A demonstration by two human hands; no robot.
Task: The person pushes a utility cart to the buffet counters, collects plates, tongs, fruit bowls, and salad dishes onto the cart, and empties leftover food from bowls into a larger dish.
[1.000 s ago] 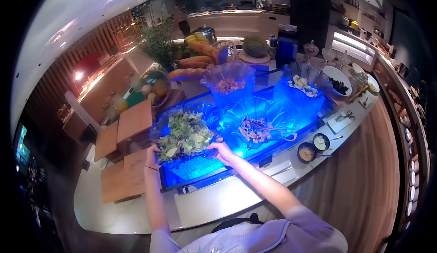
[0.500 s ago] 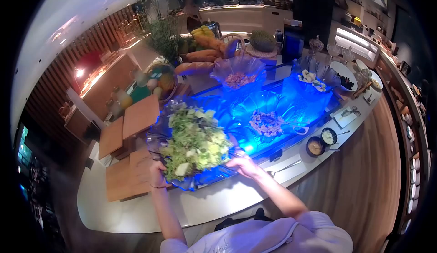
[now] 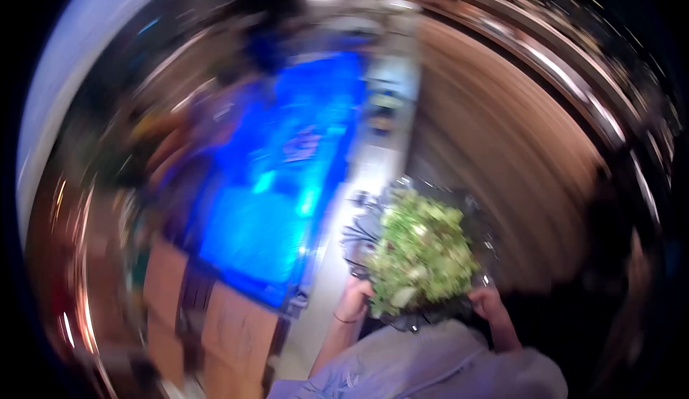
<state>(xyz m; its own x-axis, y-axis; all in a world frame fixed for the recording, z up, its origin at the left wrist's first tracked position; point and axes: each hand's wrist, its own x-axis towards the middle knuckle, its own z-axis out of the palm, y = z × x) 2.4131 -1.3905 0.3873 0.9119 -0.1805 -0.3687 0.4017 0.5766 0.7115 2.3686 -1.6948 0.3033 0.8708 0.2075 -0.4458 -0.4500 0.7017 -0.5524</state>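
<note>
A clear bowl [image 3: 470,216] with a wavy rim, filled with chopped green lettuce [image 3: 423,248], is held close in front of the body. My left hand [image 3: 355,298] grips its near left rim, a thin band around the wrist. On the near right rim, my right hand [image 3: 488,302] has its fingers wrapped round the edge. The bowl hangs level over the floor, just right of the counter edge [image 3: 308,334]. Motion blur smears most of the surroundings.
A blue-lit display surface [image 3: 251,234] lies to the left, with a blurred heap of food [image 3: 301,144] on it. Wooden boards [image 3: 237,327] stand at the lower left. Small dark dishes [image 3: 380,123] line the counter. Wooden floor [image 3: 502,133] stretches to the right.
The view has turned right. Both hands have carried the lettuce bowl off the blue-lit display, past the counter edge and closer to the body.
</note>
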